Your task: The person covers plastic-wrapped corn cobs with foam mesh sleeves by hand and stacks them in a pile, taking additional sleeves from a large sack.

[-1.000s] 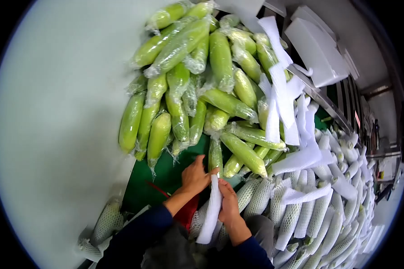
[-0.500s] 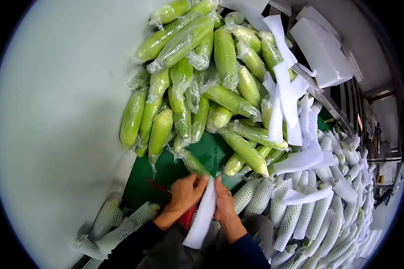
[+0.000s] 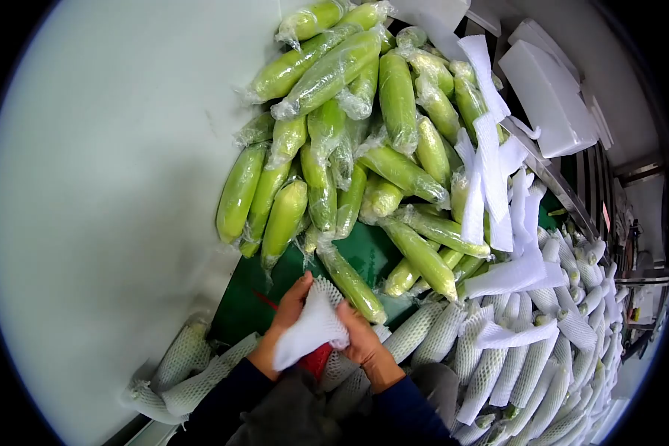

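Observation:
Both of my hands grip one white foam net sleeve (image 3: 314, 325) at the bottom centre, its mesh end spread toward the top. My left hand (image 3: 290, 306) is closed around its left side, my right hand (image 3: 360, 338) around its right side. Just above my right hand a plastic-wrapped green vegetable (image 3: 351, 282) lies on the green surface (image 3: 253, 297), apart from the pile. Beyond it is a heap of wrapped green vegetables (image 3: 398, 104). Loose flat foam sleeves (image 3: 487, 175) lie over the heap's right side.
Many vegetables in foam nets (image 3: 531, 372) fill the lower right. A few more netted ones (image 3: 182, 353) lie at the lower left. White foam blocks (image 3: 550, 97) stand at the upper right beside a metal rail (image 3: 561, 186). A pale wall or panel (image 3: 97, 186) is on the left.
The foam sleeve has gone from a flat strip to an opened, bunched shape between my hands. The nearby wrapped vegetable, earlier at my fingertips, now lies free on the green surface. The view has shifted slightly.

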Tool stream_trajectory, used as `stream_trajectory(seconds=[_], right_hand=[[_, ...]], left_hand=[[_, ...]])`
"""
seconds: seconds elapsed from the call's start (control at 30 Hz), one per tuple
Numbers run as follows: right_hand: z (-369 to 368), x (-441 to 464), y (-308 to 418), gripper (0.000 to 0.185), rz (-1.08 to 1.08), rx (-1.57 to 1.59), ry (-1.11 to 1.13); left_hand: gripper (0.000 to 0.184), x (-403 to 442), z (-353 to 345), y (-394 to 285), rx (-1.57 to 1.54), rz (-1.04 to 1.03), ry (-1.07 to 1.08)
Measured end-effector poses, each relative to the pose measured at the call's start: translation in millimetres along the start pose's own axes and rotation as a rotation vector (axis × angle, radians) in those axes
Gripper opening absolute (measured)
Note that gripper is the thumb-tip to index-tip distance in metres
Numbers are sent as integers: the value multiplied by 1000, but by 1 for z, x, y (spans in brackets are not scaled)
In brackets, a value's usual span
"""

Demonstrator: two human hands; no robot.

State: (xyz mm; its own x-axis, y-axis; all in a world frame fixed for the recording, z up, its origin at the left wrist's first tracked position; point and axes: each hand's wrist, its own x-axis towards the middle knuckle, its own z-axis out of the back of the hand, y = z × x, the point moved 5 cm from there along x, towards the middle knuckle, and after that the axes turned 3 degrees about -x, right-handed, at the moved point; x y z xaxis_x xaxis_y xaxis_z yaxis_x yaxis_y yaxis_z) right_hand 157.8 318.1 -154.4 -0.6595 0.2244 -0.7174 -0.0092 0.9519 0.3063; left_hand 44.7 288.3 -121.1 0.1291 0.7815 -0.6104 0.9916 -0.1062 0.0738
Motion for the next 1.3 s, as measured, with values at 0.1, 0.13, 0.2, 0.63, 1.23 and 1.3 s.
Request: stream_trajectory(seconds=[0.1, 0.13, 0.2, 0.63, 1.23, 1.3], right_hand=[[-2, -9, 27, 33, 21, -396, 120], [6, -3, 50, 28, 61, -308, 126], [1, 12, 92, 22, 146, -155, 115], [-47, 16, 111, 39, 724, -1100, -437], [25, -51, 39, 25, 696, -658, -296], [-62, -93, 97, 36, 1106, -1207, -267]], left_hand=[[37, -7, 7, -7, 54, -19, -29], [30, 2, 33, -11, 119, -62, 126], [20, 11, 62, -5, 339, 39, -34], [44, 35, 20, -39, 623, -668, -474], [43, 20, -22, 9, 753, 51, -15], [36, -19, -55, -36, 913, -15, -58]])
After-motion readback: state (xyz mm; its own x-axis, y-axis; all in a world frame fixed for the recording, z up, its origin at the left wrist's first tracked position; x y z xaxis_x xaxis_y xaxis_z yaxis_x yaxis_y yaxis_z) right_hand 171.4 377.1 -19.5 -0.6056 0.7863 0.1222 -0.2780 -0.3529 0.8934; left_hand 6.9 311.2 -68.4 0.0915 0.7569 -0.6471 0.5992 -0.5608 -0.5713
